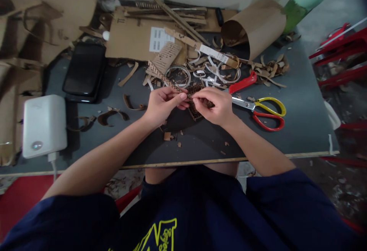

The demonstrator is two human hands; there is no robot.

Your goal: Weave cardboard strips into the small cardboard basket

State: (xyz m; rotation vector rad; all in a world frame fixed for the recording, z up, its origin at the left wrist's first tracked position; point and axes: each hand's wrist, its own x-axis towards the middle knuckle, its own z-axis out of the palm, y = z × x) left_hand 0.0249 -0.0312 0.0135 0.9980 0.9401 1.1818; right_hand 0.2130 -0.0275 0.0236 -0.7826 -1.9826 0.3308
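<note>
Both my hands meet over the middle of the dark table, fingertips nearly touching. My left hand (pixel 163 105) pinches a narrow corrugated cardboard strip (pixel 162 76), which slants up and to the left from the fingers. My right hand (pixel 215 105) is closed, thumb and index finger together at the strip's lower end. Beneath and between the hands sits a small brown piece of corrugated cardboard work (pixel 195 112), partly covered by my right hand. Whether the right fingers also grip this piece is hidden. Scissors with yellow and red handles (pixel 255 107) lie right of my right hand.
A red-handled tool (pixel 243 83) lies beside the scissors. Behind are a cardboard sheet (pixel 129 39), tape rings (pixel 177 76), paper scraps and a cardboard tube (pixel 258 27). At the left lie a black phone-like device (pixel 84 71) and a white power bank (pixel 45 125). The table's front edge (pixel 172 164) is near my body.
</note>
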